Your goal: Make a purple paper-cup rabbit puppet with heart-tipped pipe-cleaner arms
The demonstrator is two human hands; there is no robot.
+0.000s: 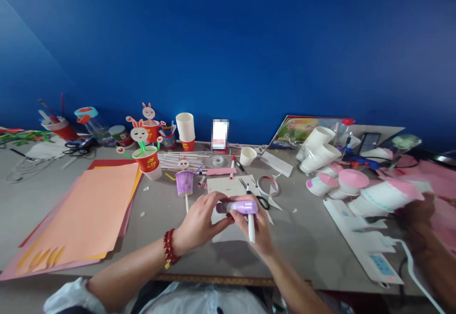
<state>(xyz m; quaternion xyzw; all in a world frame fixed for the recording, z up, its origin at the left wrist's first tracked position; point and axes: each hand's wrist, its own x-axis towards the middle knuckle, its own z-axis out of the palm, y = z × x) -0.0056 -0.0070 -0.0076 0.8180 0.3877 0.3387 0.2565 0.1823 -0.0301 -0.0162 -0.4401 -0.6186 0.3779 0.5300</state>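
Both hands meet over the table's front middle, round a shiny purple tube [244,207] lying crosswise with a darker left end. My left hand [203,214] pinches that left end, with fingers above and thumb below. The fingers of my right hand [261,231] close round the tube's right part. A white stick [251,229] points down from under the tube, along my right fingers; I cannot tell if it joins the tube. White paper [228,234] lies beneath. Just beyond are scissors [262,203] and a purple-coloured cup [185,182] with a rabbit head and a white stick below.
Coloured paper sheets [96,204] lie left. Rabbit cups [147,159], stacked white cups [185,126] and white sticks [178,160] stand or lie behind. A tape roll [268,185], pink-topped cups [352,178] and a power strip [370,252] are right, near another person's arm [431,242].
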